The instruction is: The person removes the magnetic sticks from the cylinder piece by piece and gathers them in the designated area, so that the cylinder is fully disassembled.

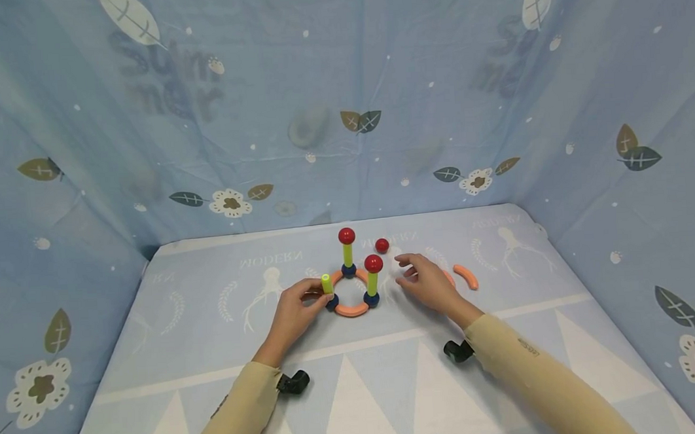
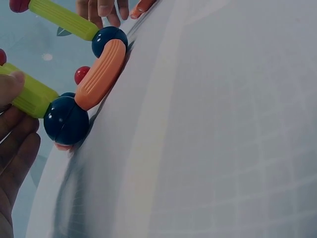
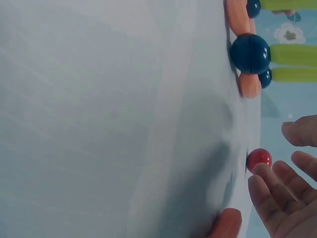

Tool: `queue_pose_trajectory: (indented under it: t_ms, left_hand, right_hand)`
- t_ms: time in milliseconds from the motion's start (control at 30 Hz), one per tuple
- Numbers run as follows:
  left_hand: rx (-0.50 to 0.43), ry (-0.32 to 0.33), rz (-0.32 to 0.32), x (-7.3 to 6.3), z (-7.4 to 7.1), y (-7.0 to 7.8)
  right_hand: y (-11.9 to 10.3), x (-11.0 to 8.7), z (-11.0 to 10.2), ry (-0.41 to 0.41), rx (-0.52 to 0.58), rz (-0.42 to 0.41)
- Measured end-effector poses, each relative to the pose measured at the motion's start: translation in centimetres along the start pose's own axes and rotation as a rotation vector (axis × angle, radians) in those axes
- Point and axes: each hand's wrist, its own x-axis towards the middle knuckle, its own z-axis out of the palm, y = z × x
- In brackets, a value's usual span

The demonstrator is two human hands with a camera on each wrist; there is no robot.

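Observation:
A ring of orange curved pieces (image 1: pixel 351 310) joined by dark blue balls (image 1: pixel 371 300) lies on the table. Yellow-green rods (image 1: pixel 372 284) rise from the blue balls, and two of them carry red balls (image 1: pixel 373 263) on top. My left hand (image 1: pixel 292 315) pinches the third rod (image 2: pixel 35 94), whose upper end is bare; its lower end meets a blue ball (image 2: pixel 67 120). To the right of the ring, my right hand (image 1: pixel 426 283) hovers with its fingers apart and nothing held. Beyond those fingers a loose red ball (image 3: pixel 259 159) sits on the table.
A loose orange curved piece (image 1: pixel 465 276) lies right of my right hand, and another (image 1: pixel 448 278) is partly hidden behind that hand. Blue patterned curtains (image 1: pixel 341 99) enclose the back and sides of the cloth-covered table (image 1: pixel 213 355).

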Motion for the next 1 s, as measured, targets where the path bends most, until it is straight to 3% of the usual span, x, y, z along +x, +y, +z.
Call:
queue_pose_trajectory:
  t_ms: [633,1000]
  left_hand:
    - [0.016,-0.013,-0.01,-0.5,-0.5,-0.2]
    - [0.024,0.001,-0.002,-0.9,-1.2,-0.6]
  right_hand:
    - [-0.8,-3.4,1.3,-0.017,0.05,-0.081]
    - [-2.7,-4.6,2.4,-0.035,0.082,-0.168]
